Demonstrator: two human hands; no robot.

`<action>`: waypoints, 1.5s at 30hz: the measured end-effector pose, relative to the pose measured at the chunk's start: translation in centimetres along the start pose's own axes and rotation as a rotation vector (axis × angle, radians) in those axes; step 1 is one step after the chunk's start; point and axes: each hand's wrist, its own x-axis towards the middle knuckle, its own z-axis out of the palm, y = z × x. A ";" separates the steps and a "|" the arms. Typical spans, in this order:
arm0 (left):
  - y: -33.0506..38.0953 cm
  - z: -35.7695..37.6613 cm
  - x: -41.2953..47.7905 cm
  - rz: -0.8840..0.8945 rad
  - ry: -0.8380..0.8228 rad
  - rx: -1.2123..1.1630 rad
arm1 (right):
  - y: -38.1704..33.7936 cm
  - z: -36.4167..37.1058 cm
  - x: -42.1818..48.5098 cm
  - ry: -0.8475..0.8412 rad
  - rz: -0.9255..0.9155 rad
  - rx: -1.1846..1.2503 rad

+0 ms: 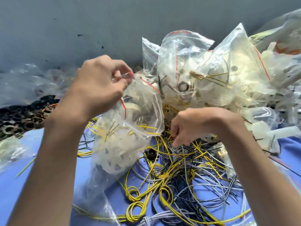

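**Plastic bag in one hand, wires under the other**

My left hand (97,85) pinches the top edge of a clear zip-top plastic bag with a red seal line (128,137), thumb and fingers closed on its mouth near the seal. The bag hangs from that grip, and its lower end sags onto the blue cloth table cover (14,190). Inside it I can see white plastic parts and a few yellow wires (the blur hides the finer detail).

My right hand (195,126) is lower and to the right, knuckles up, with its curled fingers (176,141) dipped into the loose tangle of yellow, black and grey wires (179,176) spread over the cloth. The fingertips touch the strands, but I cannot tell whether they actually grip one.

Behind both hands, a heap of clear bags stuffed with white plastic pieces (219,70) leans against the grey wall (81,22). At the far left lies a pile of dark metal rings (19,118). A small black round part (150,154) sits among the wires, just beside the hanging bag.
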 end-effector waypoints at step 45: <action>3.0 0.7 -0.9 0.234 -0.345 0.080 | 2.9 -2.6 -3.0 0.417 -0.164 0.555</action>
